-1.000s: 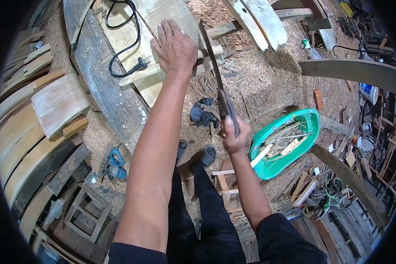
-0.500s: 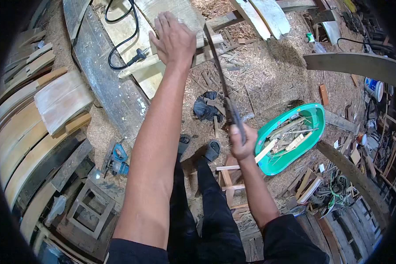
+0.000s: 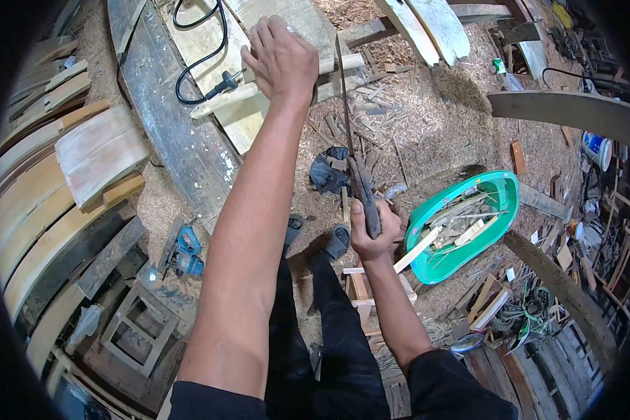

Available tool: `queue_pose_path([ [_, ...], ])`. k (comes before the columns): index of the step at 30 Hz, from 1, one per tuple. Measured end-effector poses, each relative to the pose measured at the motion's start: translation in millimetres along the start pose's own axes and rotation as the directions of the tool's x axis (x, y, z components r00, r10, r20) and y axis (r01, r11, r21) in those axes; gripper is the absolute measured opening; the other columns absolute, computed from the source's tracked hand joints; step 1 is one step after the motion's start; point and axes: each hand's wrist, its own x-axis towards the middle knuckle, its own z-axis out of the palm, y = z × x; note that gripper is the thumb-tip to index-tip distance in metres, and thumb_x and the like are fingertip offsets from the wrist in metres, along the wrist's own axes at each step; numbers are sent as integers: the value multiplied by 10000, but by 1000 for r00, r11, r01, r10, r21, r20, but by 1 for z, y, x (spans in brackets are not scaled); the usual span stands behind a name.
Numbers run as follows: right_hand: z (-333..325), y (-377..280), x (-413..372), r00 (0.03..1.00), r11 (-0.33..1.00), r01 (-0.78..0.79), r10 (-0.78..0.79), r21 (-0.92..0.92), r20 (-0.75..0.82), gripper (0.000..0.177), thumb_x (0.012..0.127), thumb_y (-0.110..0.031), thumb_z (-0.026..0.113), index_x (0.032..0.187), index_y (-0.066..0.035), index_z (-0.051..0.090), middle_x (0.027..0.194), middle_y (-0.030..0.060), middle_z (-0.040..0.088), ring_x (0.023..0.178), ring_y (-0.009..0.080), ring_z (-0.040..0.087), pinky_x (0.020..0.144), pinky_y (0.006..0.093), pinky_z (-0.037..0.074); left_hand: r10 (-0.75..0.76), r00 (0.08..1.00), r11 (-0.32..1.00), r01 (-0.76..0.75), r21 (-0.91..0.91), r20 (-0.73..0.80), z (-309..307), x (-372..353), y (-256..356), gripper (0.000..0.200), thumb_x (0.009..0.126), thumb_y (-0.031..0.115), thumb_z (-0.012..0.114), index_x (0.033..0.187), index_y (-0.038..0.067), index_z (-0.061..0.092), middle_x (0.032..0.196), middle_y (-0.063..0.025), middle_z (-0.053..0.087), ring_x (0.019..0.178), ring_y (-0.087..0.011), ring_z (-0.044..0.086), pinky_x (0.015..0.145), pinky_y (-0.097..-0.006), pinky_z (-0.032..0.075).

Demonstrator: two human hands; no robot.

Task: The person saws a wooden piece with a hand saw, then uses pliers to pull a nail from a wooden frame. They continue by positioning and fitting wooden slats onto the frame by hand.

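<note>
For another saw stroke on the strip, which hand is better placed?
Probably the right hand: it grips the saw, whose blade crosses near the end of the wooden strip. The left hand lies over the strip, better suited to steadying.

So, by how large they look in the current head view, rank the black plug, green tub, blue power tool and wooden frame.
1. Green tub
2. Wooden frame
3. Blue power tool
4. Black plug

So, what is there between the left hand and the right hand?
The head view shows the saw: its handle in the right hand, its blade crossing the wooden strip beside the left hand. Wood scraps lie below.
</note>
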Motion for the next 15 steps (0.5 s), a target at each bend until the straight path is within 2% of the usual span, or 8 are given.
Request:
queue_pose_path([
  [2, 4, 6, -5, 998, 1000, -1, 1, -3, -65, 200, 816, -142, 731, 711, -39, 595, 538, 57, 516, 454, 173, 517, 477, 307, 405, -9, 1000, 1000, 9, 23, 13, -2, -2, 1, 297, 920, 177, 446, 1158, 24, 539, 1236, -152, 531, 1262, -318, 418, 1047, -528, 240],
  [3, 1, 9, -2, 995, 1000, 5, -3, 26, -95, 215, 841, -154, 716, 704, -46, 589, 534, 35, 507, 450, 125, 475, 466, 280, 381, -6, 1000, 1000, 6, 30, 17, -3, -1, -1, 293, 919, 176, 446, 1153, 25, 538, 1228, -152, 532, 1258, -318, 419, 1047, -528, 241],
  [4, 1, 9, -3, 971, 961, -187, 212, 203, -110, 223, 863, -158, 700, 704, -45, 590, 540, 8, 504, 470, 77, 447, 464, 256, 366, -5, 1000, 999, 4, 35, 23, -3, -1, -1, 290, 918, 175, 447, 1149, 25, 536, 1220, -152, 532, 1254, -319, 421, 1046, -527, 242],
  [5, -5, 9, 0, 971, 960, -191, 215, 205, -103, 219, 871, -151, 693, 708, -42, 594, 546, 1, 510, 484, 65, 453, 465, 250, 367, -2, 1000, 999, 1, 34, 28, -4, -2, 0, 286, 917, 174, 447, 1145, 26, 535, 1212, -152, 532, 1250, -320, 422, 1045, -526, 243],
  [9, -15, -1, 14, 997, 993, -21, 30, 118, -74, 208, 878, -132, 690, 718, -32, 603, 550, -11, 512, 503, 44, 460, 463, 237, 364, -10, 999, 999, 8, 33, 37, -5, 0, 1, 303, 915, 175, 451, 1164, 20, 528, 1227, -152, 527, 1241, -315, 427, 1040, -523, 246],
  [12, 7, -14, 43, 992, 991, 33, -17, 131, -122, 204, 875, -134, 700, 723, -35, 607, 541, -20, 508, 493, 34, 451, 453, 236, 355, 8, 1000, 1000, -8, 27, -4, -4, -3, 0, 322, 915, 173, 453, 1188, 15, 515, 1237, -152, 521, 1248, -316, 419, 1047, -528, 238],
  [13, 12, -21, 56, 993, 988, -75, 86, 131, -78, 214, 870, -138, 707, 712, -44, 598, 526, -22, 499, 472, 34, 440, 445, 241, 352, 15, 1000, 1000, -15, 25, -19, -3, -3, -1, 331, 913, 170, 454, 1200, 13, 508, 1242, -154, 517, 1252, -316, 415, 1052, -531, 233],
  [15, 15, -18, 63, 998, 998, -29, 33, 63, -50, 225, 870, -138, 705, 699, -50, 588, 516, -20, 493, 461, 38, 437, 441, 243, 351, 5, 1000, 1000, -5, 29, -21, -2, -3, 0, 351, 909, 162, 456, 1224, 10, 492, 1256, -157, 509, 1264, -317, 406, 1060, -535, 222],
])
